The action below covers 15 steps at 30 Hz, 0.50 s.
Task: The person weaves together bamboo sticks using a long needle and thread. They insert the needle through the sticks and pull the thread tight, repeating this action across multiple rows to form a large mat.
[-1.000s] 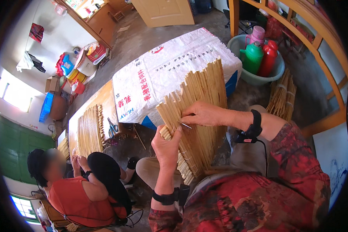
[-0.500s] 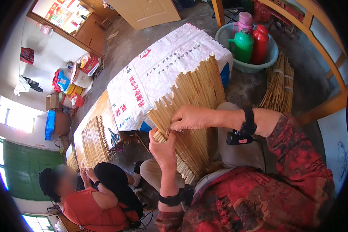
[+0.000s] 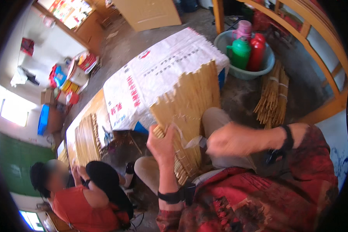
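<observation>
A mat of straight, pale yellow stalks (image 3: pixel 189 100), laid side by side and stitched with thin thread, lies over my lap and leans on the covered table. My left hand (image 3: pixel 161 145) is closed on its left edge, fingers wrapped round the stalk ends. A whitish string (image 3: pixel 192 143), smeared by motion, loops from beside that hand across the mat toward my right hand (image 3: pixel 230 142). My right hand is closed like a fist and blurred, apart from the stalks; the string seems to run into it, though the fingertips are hidden.
A printed white sack (image 3: pixel 154 69) covers the table. Scissors (image 3: pixel 108 135) lie near another stalk mat (image 3: pixel 87 139), where a person (image 3: pixel 85 205) sits working. To the right stand a basin (image 3: pixel 245 73) with flasks, tied stalk bundles (image 3: pixel 273 91) and a wooden frame (image 3: pixel 311 34).
My right hand has pulled away from the mat's left edge, to the right and toward me, drawing out the string. My left hand still grips the edge.
</observation>
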### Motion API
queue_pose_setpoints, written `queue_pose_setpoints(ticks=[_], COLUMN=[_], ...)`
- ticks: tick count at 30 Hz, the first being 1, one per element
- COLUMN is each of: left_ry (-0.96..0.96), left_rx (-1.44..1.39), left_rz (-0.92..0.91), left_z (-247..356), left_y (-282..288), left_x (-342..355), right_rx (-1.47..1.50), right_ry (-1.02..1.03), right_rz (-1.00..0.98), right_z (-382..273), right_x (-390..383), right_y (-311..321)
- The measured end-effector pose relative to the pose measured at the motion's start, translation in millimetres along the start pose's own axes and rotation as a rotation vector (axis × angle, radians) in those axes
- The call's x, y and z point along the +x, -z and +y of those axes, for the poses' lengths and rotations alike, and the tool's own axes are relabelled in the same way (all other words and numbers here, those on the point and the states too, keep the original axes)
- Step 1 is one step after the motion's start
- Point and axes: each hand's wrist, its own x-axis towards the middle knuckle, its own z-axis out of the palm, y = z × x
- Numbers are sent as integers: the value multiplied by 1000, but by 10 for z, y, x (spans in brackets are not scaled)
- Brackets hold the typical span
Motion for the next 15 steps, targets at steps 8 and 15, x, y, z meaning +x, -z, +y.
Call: queue_pose_setpoints(ticks=[8,15], left_ry=[-42,-19], left_rx=[-172,-266], left_rz=[-109,-177], left_z=[-49,-76], left_y=[-33,24], left_x=[-43,-49], right_rx=[193,746], right_ry=[-124,11], right_rz=[788,947], right_z=[480,543], right_x=[-669,-826], right_y=[323,161])
